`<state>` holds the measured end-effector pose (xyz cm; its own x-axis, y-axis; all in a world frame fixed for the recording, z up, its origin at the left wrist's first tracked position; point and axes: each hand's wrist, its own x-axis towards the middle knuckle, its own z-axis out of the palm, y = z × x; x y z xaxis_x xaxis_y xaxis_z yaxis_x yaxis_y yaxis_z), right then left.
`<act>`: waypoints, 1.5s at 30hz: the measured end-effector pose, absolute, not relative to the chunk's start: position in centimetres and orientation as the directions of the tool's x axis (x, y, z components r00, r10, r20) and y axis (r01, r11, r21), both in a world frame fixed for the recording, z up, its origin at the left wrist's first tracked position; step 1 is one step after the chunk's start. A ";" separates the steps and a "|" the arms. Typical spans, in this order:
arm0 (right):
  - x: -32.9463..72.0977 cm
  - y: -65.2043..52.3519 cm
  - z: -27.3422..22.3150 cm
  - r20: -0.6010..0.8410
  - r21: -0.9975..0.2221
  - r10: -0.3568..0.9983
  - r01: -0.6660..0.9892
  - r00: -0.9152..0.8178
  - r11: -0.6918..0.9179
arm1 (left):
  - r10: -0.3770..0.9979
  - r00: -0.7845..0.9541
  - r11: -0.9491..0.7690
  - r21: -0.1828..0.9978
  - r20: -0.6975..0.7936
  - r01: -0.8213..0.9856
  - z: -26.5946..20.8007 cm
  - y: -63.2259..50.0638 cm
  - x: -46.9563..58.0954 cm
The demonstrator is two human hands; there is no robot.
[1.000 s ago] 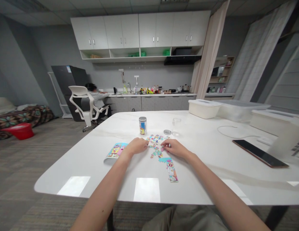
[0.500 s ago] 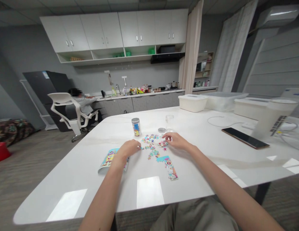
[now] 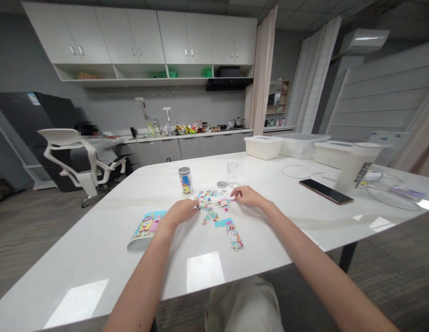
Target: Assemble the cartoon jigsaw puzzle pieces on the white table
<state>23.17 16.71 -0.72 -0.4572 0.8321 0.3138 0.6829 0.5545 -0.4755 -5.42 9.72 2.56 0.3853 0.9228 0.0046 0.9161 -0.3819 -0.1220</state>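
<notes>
Grip: left hand (image 3: 181,210) and right hand (image 3: 249,196), fingers curled, either side of loose pieces (image 3: 208,195); opening and hold cannot be told. Joined section (image 3: 234,234): near side. Jar (image 3: 185,180): far side. Sheet (image 3: 144,228): left.

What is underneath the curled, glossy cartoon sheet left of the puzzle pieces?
White glossy tabletop shows around the cartoon sheet; whatever is beneath it is covered, and the left forearm hides part of the sheet.

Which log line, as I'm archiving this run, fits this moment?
left hand: at loose puzzle pieces; right hand: at their right edge; joined puzzle section: lying flat, untouched
</notes>
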 end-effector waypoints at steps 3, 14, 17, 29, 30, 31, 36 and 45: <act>22.5 16.2 -0.4 0.313 -0.470 0.815 0.666 -0.488 0.579 | 0.919 0.394 -0.390 -0.125 0.003 0.912 2.3 9.9 -5.5; 20.1 14.9 -0.2 0.360 -0.471 0.723 0.555 -0.589 0.686 | 0.918 0.396 -0.390 -0.137 0.013 0.910 1.5 10.3 -5.3; 20.6 15.4 -0.3 0.389 -0.485 0.750 0.573 -0.535 0.661 | 0.918 0.397 -0.390 -0.150 0.019 0.908 1.6 10.2 -5.2; 23.6 16.9 0.3 0.238 -0.462 0.912 0.787 -0.333 0.408 | 0.915 0.402 -0.393 -0.189 0.011 0.900 1.6 10.1 -5.4; 23.7 16.9 0.2 0.225 -0.454 0.924 0.805 -0.310 0.381 | 0.916 0.402 -0.393 -0.190 0.012 0.900 1.5 10.1 -5.4; 23.7 16.9 0.0 0.212 -0.447 0.934 0.821 -0.288 0.354 | 0.916 0.400 -0.390 -0.190 0.013 0.901 1.5 10.1 -5.4; 23.7 17.2 -0.7 0.178 -0.412 0.955 0.863 -0.238 0.292 | 0.921 0.390 -0.382 -0.182 0.009 0.906 1.4 10.1 -5.4; 23.1 17.4 -1.1 0.201 -0.435 0.934 0.828 -0.295 0.355 | 0.865 0.456 -0.413 -0.220 0.210 0.884 1.3 10.1 -5.1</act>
